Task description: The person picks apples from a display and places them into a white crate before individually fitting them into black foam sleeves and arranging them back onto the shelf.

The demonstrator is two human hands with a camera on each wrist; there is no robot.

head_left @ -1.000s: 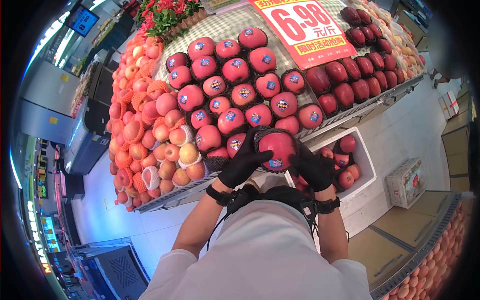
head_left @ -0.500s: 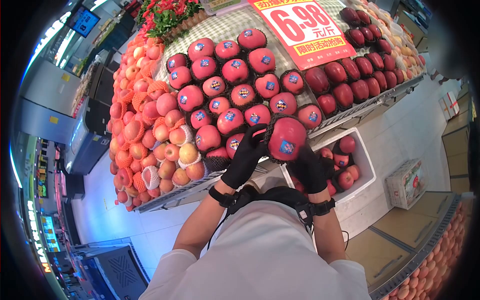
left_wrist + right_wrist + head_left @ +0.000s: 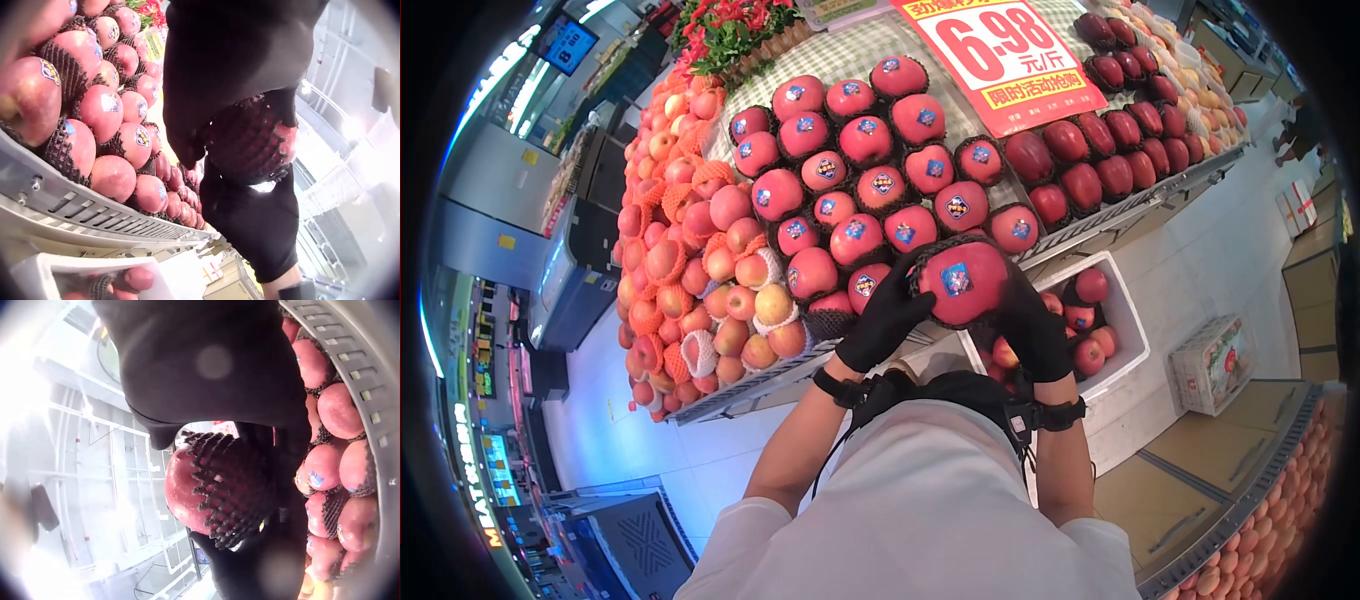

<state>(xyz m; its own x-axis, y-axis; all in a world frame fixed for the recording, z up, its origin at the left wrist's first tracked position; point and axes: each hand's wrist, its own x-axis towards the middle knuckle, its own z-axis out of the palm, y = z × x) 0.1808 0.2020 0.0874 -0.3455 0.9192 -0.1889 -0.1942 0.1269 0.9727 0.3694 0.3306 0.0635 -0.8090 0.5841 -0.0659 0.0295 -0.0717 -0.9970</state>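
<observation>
Between both black-gloved hands, in front of the display's near edge, is a large red apple (image 3: 985, 275) with a blue sticker facing up. My left hand (image 3: 889, 322) grips its left side, and my right hand (image 3: 1037, 335) holds the right side. A black foam net (image 3: 228, 487) wraps the apple's lower part in the right wrist view. The left wrist view shows the netted underside (image 3: 250, 147) held between the two gloves. Just beyond the hands, rows of stickered red apples (image 3: 855, 240) sit in black nets on the stand.
Loose paler apples (image 3: 740, 303) pile up at the left. Dark red apples (image 3: 1115, 175) lie at right, beneath a price sign (image 3: 1000, 60). Below the stand's metal edge, a white foam box (image 3: 1135, 345) holds several apples. A printed carton (image 3: 1212, 365) stands on the floor further right.
The apple was raised and turned in the hands, so its sticker moved from the near lower side to the top. The right hand has shifted around its right side.
</observation>
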